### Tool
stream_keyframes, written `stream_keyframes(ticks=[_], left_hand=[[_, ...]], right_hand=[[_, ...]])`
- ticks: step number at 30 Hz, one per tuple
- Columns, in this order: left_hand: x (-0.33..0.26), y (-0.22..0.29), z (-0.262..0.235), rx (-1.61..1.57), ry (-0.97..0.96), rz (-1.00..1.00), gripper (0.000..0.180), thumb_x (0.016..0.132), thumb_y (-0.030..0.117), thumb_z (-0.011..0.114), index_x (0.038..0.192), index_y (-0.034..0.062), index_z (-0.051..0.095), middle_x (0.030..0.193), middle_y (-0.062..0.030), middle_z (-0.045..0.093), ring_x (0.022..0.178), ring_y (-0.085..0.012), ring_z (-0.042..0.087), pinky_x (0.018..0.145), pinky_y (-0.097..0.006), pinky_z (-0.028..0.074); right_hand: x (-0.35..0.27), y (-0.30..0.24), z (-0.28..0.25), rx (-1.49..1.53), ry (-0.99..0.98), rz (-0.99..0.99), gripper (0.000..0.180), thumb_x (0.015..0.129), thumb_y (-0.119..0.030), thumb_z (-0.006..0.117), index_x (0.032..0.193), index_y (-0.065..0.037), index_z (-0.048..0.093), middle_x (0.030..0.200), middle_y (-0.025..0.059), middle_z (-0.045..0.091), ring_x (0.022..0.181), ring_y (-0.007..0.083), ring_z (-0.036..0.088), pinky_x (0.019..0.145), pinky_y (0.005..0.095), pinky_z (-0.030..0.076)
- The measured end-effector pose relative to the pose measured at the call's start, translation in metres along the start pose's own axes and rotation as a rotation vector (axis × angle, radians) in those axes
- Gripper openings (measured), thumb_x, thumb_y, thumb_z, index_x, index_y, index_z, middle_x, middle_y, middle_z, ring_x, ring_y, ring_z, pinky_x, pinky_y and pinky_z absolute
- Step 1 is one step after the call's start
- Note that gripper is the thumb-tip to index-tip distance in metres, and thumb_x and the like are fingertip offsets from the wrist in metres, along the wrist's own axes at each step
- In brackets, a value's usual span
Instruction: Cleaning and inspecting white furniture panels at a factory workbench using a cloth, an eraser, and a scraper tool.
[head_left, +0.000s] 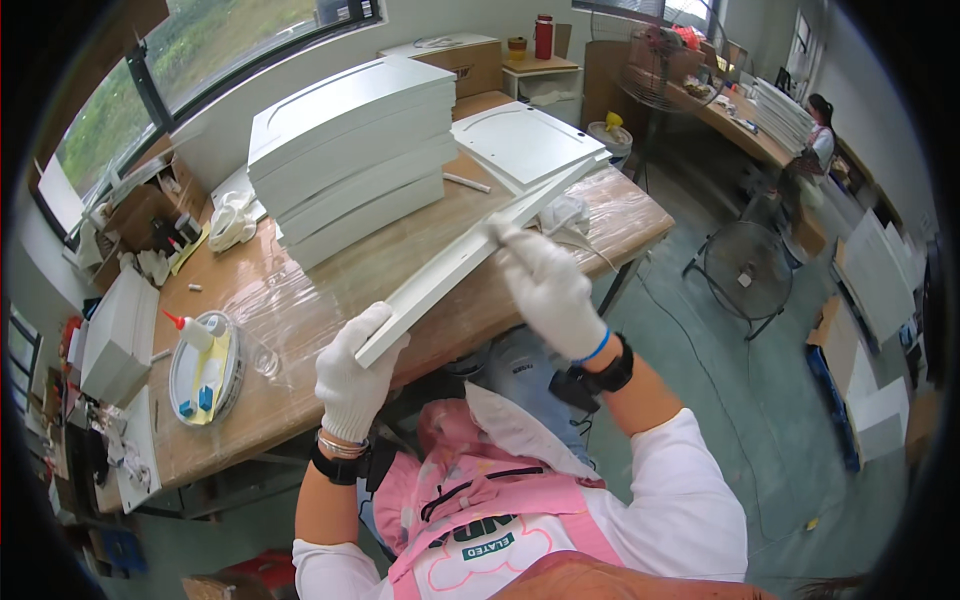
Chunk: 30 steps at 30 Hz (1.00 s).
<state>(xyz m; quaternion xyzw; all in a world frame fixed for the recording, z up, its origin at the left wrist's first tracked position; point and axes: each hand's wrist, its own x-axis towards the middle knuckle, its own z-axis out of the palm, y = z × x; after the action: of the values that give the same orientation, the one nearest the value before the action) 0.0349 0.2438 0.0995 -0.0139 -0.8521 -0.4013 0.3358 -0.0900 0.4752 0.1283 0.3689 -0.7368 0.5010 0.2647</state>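
A long, narrow white panel (pixel 440 279) slants over the front of the table, its near end low at the left and its far end up at the right. Around that near end closes my left hand (pixel 352 372), in a white knit glove. My right hand (pixel 548 292), gloved the same way, is at the panel's middle with its fingers bunched against the face. Motion blurs those fingertips, and what they pinch is too small to make out. Behind the panel stands a tall stack of white boards (pixel 350 150). More white boards (pixel 525 140) lie flat to its right.
A round tray (pixel 232 385) at the left holds a glue bottle with a red tip (pixel 190 328) and small blue blocks (pixel 205 397). White cloths (pixel 234 220) lie nearby. A standing fan (pixel 672 60) is beyond the table; a person (pixel 822 135) is at the far right.
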Motion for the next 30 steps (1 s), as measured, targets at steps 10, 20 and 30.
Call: stream_keyframes(ticks=[10, 20, 30], left_hand=[[0.0, -0.002, 0.0, -0.03, 0.006, 0.071, 0.027, 0.082, -0.002, 0.075, 0.109, -0.0033, 0.069, 0.111, -0.0141, 0.073, 0.097, -0.0206, 0.07, 0.087, -0.032, 0.055], [0.004, -0.001, 0.002, -0.045, -0.009, 0.126, 0.024, 0.084, -0.006, 0.071, 0.107, -0.008, 0.066, 0.109, -0.0146, 0.071, 0.098, -0.0219, 0.068, 0.087, -0.032, 0.054], [0.005, -0.011, -0.002, -0.205, -0.016, -0.041, 0.024, 0.084, -0.005, 0.071, 0.107, -0.0071, 0.068, 0.11, -0.0145, 0.071, 0.1, -0.0223, 0.068, 0.088, -0.032, 0.053]], right_hand=[[0.051, 0.132, -0.095, 0.007, 0.227, 0.447, 0.039, 0.098, -0.005, 0.052, 0.137, 0.0, 0.059, 0.089, 0.0006, 0.066, 0.079, 0.0056, 0.059, 0.068, 0.0225, 0.049], [0.047, 0.117, -0.074, -0.218, 0.224, 0.206, 0.033, 0.09, 0.001, 0.059, 0.122, -0.003, 0.066, 0.108, 0.0193, 0.072, 0.091, 0.0306, 0.072, 0.084, 0.0369, 0.056], [0.04, 0.123, -0.076, -0.355, 0.284, 0.118, 0.037, 0.089, -0.008, 0.063, 0.125, -0.013, 0.067, 0.092, 0.0162, 0.071, 0.078, 0.0304, 0.07, 0.066, 0.0374, 0.056]])
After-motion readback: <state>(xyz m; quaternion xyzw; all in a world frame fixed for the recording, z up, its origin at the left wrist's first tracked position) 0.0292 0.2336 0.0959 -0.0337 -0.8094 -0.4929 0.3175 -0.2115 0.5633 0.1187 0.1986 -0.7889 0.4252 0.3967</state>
